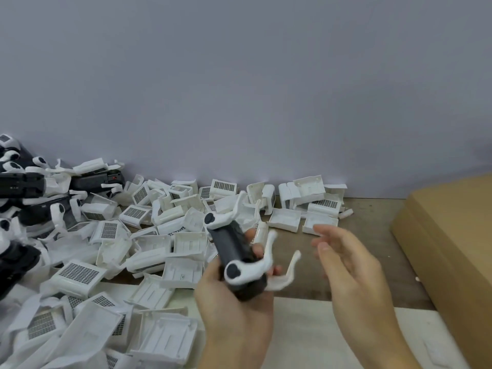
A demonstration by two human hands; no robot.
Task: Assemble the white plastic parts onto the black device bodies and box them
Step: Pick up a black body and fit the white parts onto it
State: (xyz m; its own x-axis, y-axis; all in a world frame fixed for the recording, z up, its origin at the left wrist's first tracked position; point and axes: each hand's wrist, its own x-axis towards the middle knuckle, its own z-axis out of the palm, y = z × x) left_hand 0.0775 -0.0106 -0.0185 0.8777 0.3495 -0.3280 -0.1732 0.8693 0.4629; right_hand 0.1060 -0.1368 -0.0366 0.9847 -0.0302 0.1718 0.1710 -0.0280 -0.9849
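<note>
My left hand (234,312) grips a black device body (234,251) from below, tilted, its far end up and to the left. White curved arms (253,270) stick out from round black hubs at both ends of the body. Just to the right, my right hand (348,265) hovers with fingers loosely spread, holding nothing and not touching the device. A heap of loose white plastic parts (149,243), many with grey grid patches, covers the table on the left and centre. Several more black device bodies (24,185) with white arms lie at the far left.
A brown cardboard box (450,241) stands at the right edge. A white sheet (314,339) covers the near part of the wooden table (372,222). A plain grey wall closes off the back.
</note>
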